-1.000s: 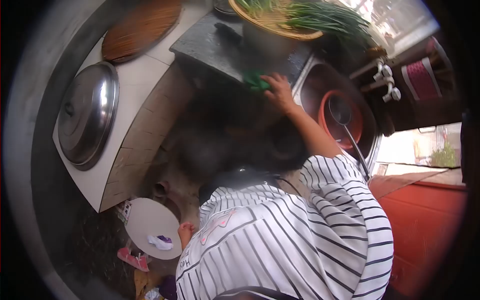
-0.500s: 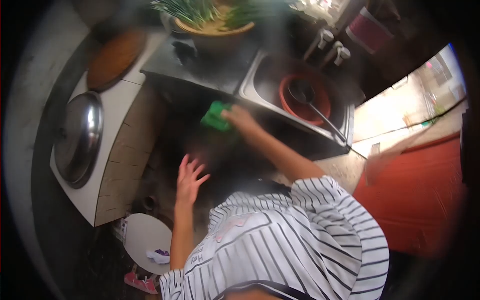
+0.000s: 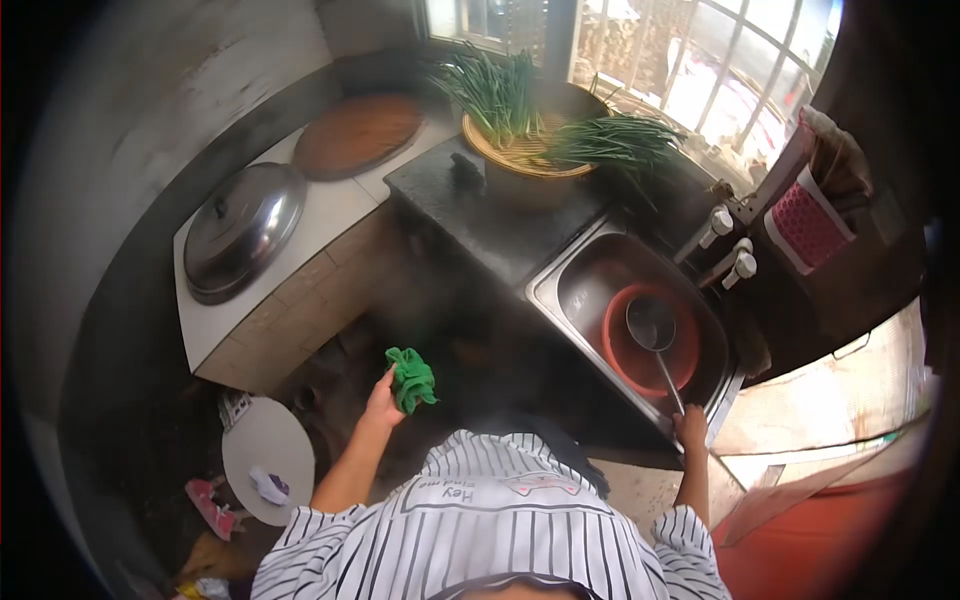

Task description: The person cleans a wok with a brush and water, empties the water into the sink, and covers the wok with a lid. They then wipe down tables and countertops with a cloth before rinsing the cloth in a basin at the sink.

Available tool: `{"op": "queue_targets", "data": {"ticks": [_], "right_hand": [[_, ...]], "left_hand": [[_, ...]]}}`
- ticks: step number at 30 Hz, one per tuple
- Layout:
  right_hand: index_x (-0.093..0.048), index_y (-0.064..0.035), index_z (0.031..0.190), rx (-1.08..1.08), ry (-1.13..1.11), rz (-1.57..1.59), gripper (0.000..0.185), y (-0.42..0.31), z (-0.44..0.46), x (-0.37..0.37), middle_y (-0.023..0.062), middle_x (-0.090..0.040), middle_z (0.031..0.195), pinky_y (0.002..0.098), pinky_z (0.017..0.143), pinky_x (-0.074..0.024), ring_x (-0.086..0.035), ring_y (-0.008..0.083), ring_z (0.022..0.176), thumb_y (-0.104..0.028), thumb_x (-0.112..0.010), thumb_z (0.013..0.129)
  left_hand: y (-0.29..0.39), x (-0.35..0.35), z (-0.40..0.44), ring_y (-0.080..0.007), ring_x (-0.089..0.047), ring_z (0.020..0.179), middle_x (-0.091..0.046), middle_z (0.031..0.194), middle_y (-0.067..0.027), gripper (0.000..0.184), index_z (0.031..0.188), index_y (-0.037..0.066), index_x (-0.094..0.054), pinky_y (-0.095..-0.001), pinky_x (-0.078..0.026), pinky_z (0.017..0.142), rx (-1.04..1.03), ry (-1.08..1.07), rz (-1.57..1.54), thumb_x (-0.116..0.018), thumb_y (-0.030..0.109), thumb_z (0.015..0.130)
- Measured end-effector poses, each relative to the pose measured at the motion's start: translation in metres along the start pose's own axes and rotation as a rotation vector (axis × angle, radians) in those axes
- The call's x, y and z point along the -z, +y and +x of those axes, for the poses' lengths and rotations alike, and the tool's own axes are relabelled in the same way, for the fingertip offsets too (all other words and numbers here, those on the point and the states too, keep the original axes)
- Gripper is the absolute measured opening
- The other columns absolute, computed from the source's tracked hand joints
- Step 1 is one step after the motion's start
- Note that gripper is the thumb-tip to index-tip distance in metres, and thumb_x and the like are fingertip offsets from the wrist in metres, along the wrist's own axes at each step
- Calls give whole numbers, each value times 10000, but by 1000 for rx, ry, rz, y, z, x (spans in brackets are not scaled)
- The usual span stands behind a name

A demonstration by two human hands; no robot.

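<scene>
My left hand (image 3: 382,403) holds a bunched green cloth (image 3: 413,380) out in front of my body, left of centre. At the right, my right hand (image 3: 690,428) is closed on the handle end of a metal ladle (image 3: 652,325). The ladle's round bowl lies over an orange-red basin (image 3: 620,362), which sits inside the metal sink (image 3: 573,295). The ladle's handle slopes down across the sink toward its near edge.
Green stalks (image 3: 500,100) lie on a woven tray (image 3: 520,158) on the dark counter (image 3: 450,215). A metal lid (image 3: 245,230) and a brown round board (image 3: 358,135) rest on the tiled ledge. Taps (image 3: 738,265) stand behind the sink; a round stool (image 3: 268,445) is lower left.
The green cloth has passed from my right hand to my left hand. My right hand has moved right and taken hold of the ladle handle. The view has shifted, showing the window.
</scene>
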State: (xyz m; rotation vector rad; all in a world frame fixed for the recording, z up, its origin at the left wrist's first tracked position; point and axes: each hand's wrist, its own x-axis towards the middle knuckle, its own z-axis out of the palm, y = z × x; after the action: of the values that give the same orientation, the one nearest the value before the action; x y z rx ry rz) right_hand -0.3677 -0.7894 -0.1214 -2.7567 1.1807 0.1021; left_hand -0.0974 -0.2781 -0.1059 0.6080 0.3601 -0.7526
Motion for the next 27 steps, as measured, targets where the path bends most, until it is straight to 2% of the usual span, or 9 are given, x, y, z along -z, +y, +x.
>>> {"op": "queue_targets", "data": {"ticks": [4, 5, 7, 9, 13, 17, 21, 23, 27], "right_hand": [[-585, -2, 743, 103, 45, 193, 270, 7, 1, 18, 206, -566, 721, 425, 645, -414, -533, 367, 738, -270, -569, 713], [-576, -5, 672, 164, -23, 288, 262, 22, 8, 9, 163, -549, 578, 389, 535, -424, -547, 305, 557, -257, -540, 733], [-544, 2, 623, -81, -264, 937, 325, 9, -14, 32, 50, -494, 507, 258, 352, -357, -449, 107, 369, -265, -480, 797], [-532, 35, 760, -330, -426, 1399, 365, -1, -28, 37, 46, -496, 540, 204, 332, -366, -456, 107, 375, -305, -425, 841], [-496, 5, 800, -427, -606, 1851, 423, -23, -50, 35, -15, -357, 478, 188, 290, -269, -345, 86, 342, -395, -371, 862], [-480, -6, 776, -446, -569, 1948, 447, -39, -60, 12, -28, -314, 468, 189, 284, -238, -312, 75, 332, -434, -376, 854], [-483, -9, 757, -313, -452, 1737, 389, -77, -80, 34, -24, -335, 454, 196, 285, -252, -322, 82, 316, -387, -436, 834], [-495, 0, 753, -30, -411, 1480, 330, -96, -83, 44, -9, -381, 458, 195, 289, -270, -365, 88, 326, -323, -486, 816], [-494, -13, 710, 197, -417, 1171, 191, -173, -61, 79, 25, -445, 501, 220, 378, -316, -421, 93, 410, -192, -550, 751]], "left_hand": [[-13, -12, 1, -229, -539, 886, -551, 981, -75, 299, 1024, 119, -507, -393, -449, 748, -92, 58, -46, -432, 345, 844], [-15, -11, 1, -229, -539, 886, -551, 981, -75, 299, 1024, 119, -507, -393, -449, 748, -120, 73, -59, -432, 345, 844], [-14, -11, 6, -230, -542, 879, -554, 977, -72, 293, 1008, 116, -515, -389, -454, 738, -170, 112, -57, -430, 343, 844], [-9, -10, 8, -228, -544, 872, -558, 969, -70, 298, 1006, 116, -518, -387, -458, 729, -176, 159, -88, -420, 349, 847], [8, -9, 13, -229, -551, 845, -564, 944, -67, 305, 985, 123, -529, -378, -464, 718, -252, 111, -130, -401, 364, 849], [33, -4, 22, -218, -568, 797, -577, 909, -58, 312, 970, 122, -534, -369, -487, 671, -283, 168, -215, -381, 368, 854], [61, 3, 38, -220, -566, 788, -575, 893, -55, 311, 960, 119, -538, -370, -489, 660, -275, 137, -237, -386, 367, 849], [75, 9, 47, -220, -565, 787, -574, 889, -54, 310, 957, 118, -539, -368, -488, 660, -259, 124, -237, -389, 365, 846], [107, 31, 54, -220, -554, 836, -569, 936, -55, 325, 978, 127, -534, -370, -470, 691, -236, 75, -243, -394, 384, 837]]}}
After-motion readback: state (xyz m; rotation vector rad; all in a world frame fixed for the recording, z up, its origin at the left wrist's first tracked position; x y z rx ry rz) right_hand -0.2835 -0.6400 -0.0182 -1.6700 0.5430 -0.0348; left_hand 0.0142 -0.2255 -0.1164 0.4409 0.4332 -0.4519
